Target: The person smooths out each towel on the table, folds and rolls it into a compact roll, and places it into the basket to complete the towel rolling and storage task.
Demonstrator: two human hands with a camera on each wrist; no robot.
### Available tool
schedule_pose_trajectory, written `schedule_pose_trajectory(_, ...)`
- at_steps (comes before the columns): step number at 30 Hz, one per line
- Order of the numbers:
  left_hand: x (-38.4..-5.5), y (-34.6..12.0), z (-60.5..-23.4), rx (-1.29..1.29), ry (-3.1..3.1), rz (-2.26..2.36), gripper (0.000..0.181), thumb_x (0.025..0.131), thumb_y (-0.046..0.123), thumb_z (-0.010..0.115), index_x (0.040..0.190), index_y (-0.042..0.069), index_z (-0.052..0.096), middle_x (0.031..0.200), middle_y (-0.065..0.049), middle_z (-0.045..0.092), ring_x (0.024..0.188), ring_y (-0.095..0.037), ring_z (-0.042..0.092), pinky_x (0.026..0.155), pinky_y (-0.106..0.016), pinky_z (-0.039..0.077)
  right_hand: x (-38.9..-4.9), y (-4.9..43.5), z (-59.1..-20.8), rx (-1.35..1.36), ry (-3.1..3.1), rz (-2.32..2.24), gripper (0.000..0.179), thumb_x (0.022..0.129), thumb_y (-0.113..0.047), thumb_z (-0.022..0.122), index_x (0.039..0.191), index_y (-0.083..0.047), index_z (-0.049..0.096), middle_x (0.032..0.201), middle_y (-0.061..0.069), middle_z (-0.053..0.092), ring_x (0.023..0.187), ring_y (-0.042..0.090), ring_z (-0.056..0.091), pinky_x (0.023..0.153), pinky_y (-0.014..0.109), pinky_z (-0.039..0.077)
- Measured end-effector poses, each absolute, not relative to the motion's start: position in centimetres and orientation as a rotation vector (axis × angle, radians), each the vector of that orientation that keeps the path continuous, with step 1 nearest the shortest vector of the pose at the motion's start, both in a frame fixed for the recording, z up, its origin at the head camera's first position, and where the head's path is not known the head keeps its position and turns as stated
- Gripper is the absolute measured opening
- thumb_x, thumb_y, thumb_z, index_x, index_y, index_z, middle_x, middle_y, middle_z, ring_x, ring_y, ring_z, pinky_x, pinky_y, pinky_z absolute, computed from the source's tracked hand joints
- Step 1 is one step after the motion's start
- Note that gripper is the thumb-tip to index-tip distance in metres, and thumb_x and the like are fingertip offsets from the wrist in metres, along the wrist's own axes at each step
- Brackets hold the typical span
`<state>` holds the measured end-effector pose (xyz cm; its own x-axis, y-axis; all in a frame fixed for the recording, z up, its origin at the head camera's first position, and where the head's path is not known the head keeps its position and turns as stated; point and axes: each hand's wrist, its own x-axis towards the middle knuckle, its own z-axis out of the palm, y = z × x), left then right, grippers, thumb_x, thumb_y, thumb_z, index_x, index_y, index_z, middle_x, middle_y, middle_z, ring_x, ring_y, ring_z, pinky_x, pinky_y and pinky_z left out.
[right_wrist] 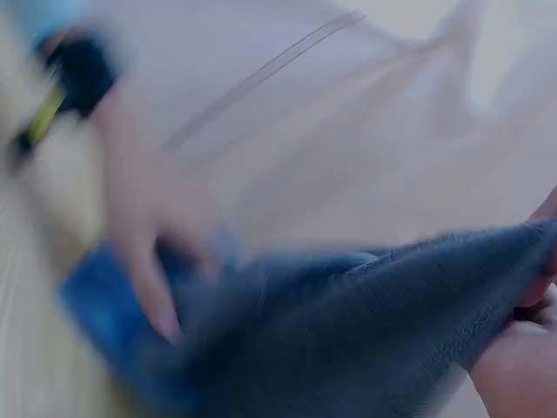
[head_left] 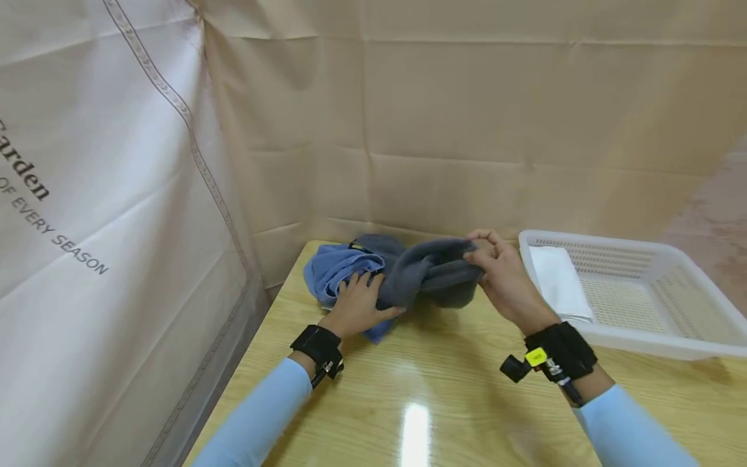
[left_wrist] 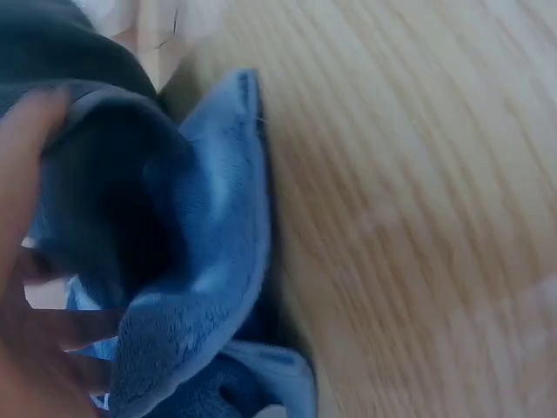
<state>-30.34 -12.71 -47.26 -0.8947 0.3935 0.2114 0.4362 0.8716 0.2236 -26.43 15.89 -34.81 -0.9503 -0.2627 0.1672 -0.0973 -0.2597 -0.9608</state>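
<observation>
A dark grey towel (head_left: 438, 275) stretches from the pile toward the right, its end lifted off the table. My right hand (head_left: 508, 285) pinches that end between thumb and fingers; the right wrist view shows the towel (right_wrist: 348, 322) pulled taut and blurred. On the left lies a crumpled blue towel (head_left: 335, 263), with a blue corner (left_wrist: 231, 174) sticking out toward the front. My left hand (head_left: 357, 308) rests on the heaped cloth with fingers spread, its thumb near the grey towel. Folds hide part of the fingertips.
A white perforated basket (head_left: 642, 344) stands on the right, with a folded white cloth (head_left: 560, 282) along its left side. Beneath everything is a wood-grain table (head_left: 467, 402). Cloth curtains (head_left: 438, 104) hang behind and at the left.
</observation>
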Motion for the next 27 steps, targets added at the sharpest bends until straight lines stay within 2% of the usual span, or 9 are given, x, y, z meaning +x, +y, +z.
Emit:
schedule_pose_trajectory(4,-30.3,-13.0,-46.6,-0.649,-2.753,-0.563,0.051,0.107,0.054,0.045,0.124,0.014,0.072,0.131,-0.010,0.066,0.125,-0.037,0.056,0.097,-0.063,0.043,-25.1,17.3,-31.0,-0.594,1.448,-2.552,0.027,0.103,0.010,0.044,0.121,-0.009,0.051,0.087,0.008,0.067,0.075,0.017,0.069,0.065,0.026,0.057)
schedule_pose_trajectory(6,-30.0,-12.5,-46.0,-0.752,-2.698,-0.824,0.059,0.107,0.060,0.039,0.125,0.014,0.072,0.132,-0.007,0.066,0.126,-0.031,0.056,0.101,-0.056,0.044,-24.5,17.6,-30.0,-0.641,1.442,-2.541,0.026,0.104,0.010,0.047,0.120,-0.009,0.054,0.093,0.009,0.066,0.076,0.019,0.069,0.064,0.027,0.058)
schedule_pose_trajectory(9,-28.9,-10.6,-44.5,-1.024,-2.619,-1.356,0.083,0.096,0.079,0.032,0.140,0.014,0.060,0.138,-0.002,0.059,0.132,-0.022,0.052,0.108,-0.043,0.042,-24.0,17.0,-29.5,-0.658,1.614,-2.454,0.022,0.104,0.005,0.054,0.119,-0.009,0.058,0.098,0.008,0.062,0.080,0.019,0.067,0.066,0.028,0.058)
schedule_pose_trajectory(11,-28.1,-9.0,-43.5,-1.187,-2.550,-1.711,0.085,0.093,0.079,0.040,0.146,0.015,0.053,0.137,-0.002,0.060,0.128,-0.019,0.056,0.105,-0.040,0.046,-23.7,16.2,-29.6,-0.662,1.811,-2.338,0.018,0.104,-0.001,0.058,0.118,-0.011,0.060,0.104,0.008,0.058,0.085,0.018,0.065,0.070,0.028,0.057)
schedule_pose_trajectory(14,-27.1,-7.2,-41.8,-1.302,-2.421,-2.040,0.063,0.099,0.055,0.062,0.145,0.012,0.054,0.123,-0.006,0.066,0.111,-0.019,0.064,0.095,-0.046,0.052,-23.3,14.9,-30.0,-0.677,2.119,-2.118,0.017,0.104,-0.011,0.062,0.121,-0.015,0.062,0.115,0.012,0.058,0.095,0.020,0.064,0.076,0.028,0.056)
schedule_pose_trajectory(17,-27.0,-7.1,-40.3,-1.240,-2.275,-2.276,0.035,0.103,0.020,0.066,0.135,0.009,0.059,0.117,-0.007,0.066,0.104,-0.021,0.064,0.092,-0.046,0.053,-23.0,14.2,-30.5,-0.673,2.327,-1.937,0.024,0.103,-0.016,0.065,0.127,-0.015,0.061,0.125,0.016,0.059,0.106,0.024,0.063,0.082,0.030,0.056)
schedule_pose_trajectory(20,-27.4,-8.3,-39.2,-1.088,-2.181,-2.338,0.011,0.105,0.016,0.057,0.112,0.007,0.060,0.101,-0.003,0.058,0.091,-0.019,0.057,0.082,-0.037,0.048,-22.8,14.5,-30.8,-0.626,2.436,-1.751,0.039,0.099,-0.024,0.072,0.135,-0.017,0.059,0.129,0.015,0.060,0.111,0.029,0.063,0.087,0.037,0.056)
schedule_pose_trajectory(23,-27.8,-10.2,-38.5,-0.972,-2.081,-2.393,0.021,0.105,0.024,0.054,0.095,0.007,0.045,0.088,-0.002,0.046,0.078,-0.018,0.048,0.070,-0.030,0.040,-22.8,15.4,-31.9,-0.639,2.403,-1.511,0.049,0.094,-0.030,0.078,0.138,-0.016,0.060,0.128,0.012,0.063,0.111,0.029,0.064,0.089,0.040,0.056)
schedule_pose_trajectory(27,-27.6,-12.5,-37.2,-0.962,-1.939,-2.379,0.027,0.107,0.024,0.053,0.089,0.009,0.039,0.085,-0.003,0.045,0.075,-0.018,0.047,0.068,-0.029,0.039,-22.4,17.1,-34.7,-0.730,2.220,-1.311,0.028,0.099,-0.028,0.072,0.117,-0.006,0.071,0.112,0.011,0.068,0.103,0.028,0.065,0.089,0.041,0.053)
